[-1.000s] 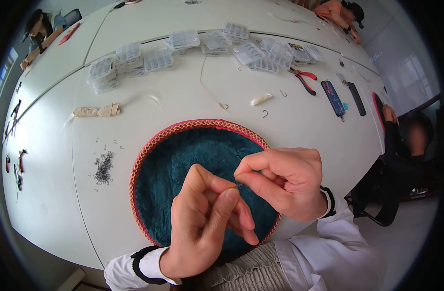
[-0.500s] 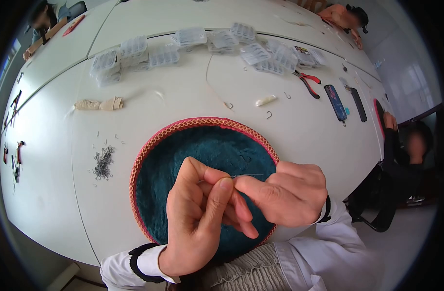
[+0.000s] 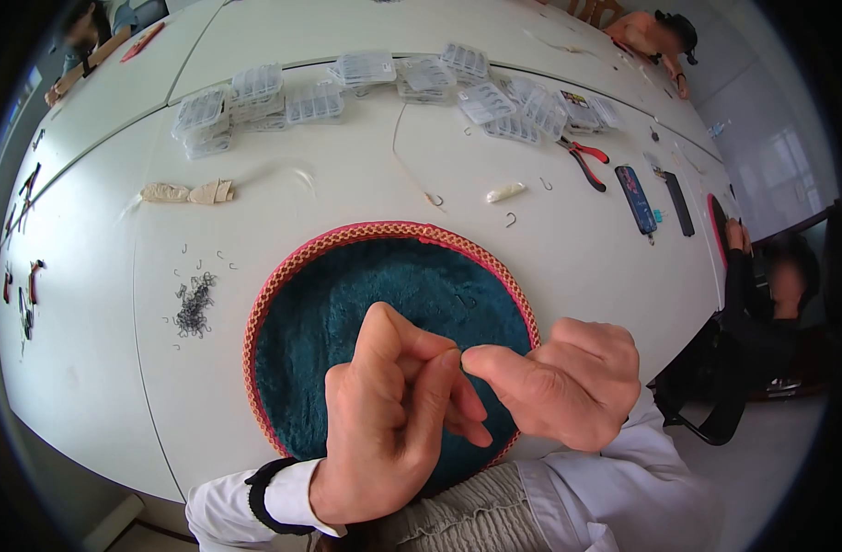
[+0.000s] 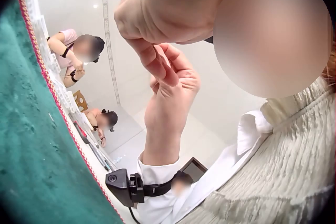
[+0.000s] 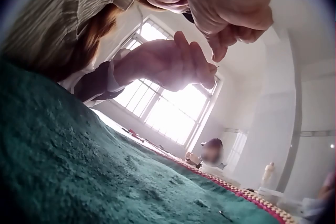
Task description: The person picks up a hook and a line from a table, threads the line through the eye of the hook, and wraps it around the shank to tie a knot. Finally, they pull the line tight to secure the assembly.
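Over the round cushion [image 3: 347, 276] of dark green plush, my left hand [image 3: 384, 414] pinches a fine fishing line between thumb and index finger. A tiny dark tip [image 5: 217, 67] sticks out from those fingertips in the right wrist view; I cannot tell whether it belongs to a hook. My right hand [image 3: 568, 382] holds the line close by, fingers curled and thumb pointing at the left fingertips. Most of the line is hidden by the fingers. A small dark hook [image 3: 469, 301] lies on the plush beyond the hands.
Left of the cushion lies a heap of small hooks [image 3: 194, 308]. Behind it are a wrapped bundle [image 3: 186, 191], loose hooks [image 3: 511, 220], a small white roll [image 3: 505, 192], clear plastic boxes [image 3: 366, 67], red-handled pliers [image 3: 584, 161] and a phone [image 3: 634, 198]. Other people sit around the table.
My right hand first pinched beside the left fingertips, then turned over with its thumb against them, and is now drawn slightly right and down. The left hand keeps its pinch.
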A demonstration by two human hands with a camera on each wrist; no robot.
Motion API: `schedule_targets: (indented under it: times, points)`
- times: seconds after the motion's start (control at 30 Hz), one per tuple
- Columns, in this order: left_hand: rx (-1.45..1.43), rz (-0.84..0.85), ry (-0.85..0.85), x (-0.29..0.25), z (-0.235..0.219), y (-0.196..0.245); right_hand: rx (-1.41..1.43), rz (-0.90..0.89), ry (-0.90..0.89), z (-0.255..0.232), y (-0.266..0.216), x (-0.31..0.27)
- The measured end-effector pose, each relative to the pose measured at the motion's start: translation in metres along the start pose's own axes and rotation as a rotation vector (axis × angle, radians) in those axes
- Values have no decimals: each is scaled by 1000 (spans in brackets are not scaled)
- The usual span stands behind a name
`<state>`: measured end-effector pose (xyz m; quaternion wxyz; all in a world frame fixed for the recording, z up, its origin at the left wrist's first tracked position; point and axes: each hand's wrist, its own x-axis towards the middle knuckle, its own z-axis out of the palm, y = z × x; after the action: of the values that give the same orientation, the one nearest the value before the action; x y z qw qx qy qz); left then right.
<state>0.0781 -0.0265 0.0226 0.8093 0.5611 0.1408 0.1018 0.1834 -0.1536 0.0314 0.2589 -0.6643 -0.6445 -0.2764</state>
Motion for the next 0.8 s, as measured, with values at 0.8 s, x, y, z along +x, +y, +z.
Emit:
schedule_targets:
  times: [0.8]
  points:
    - [-86,-17,-166,-2,0,2,319,377,21,6,3,7]
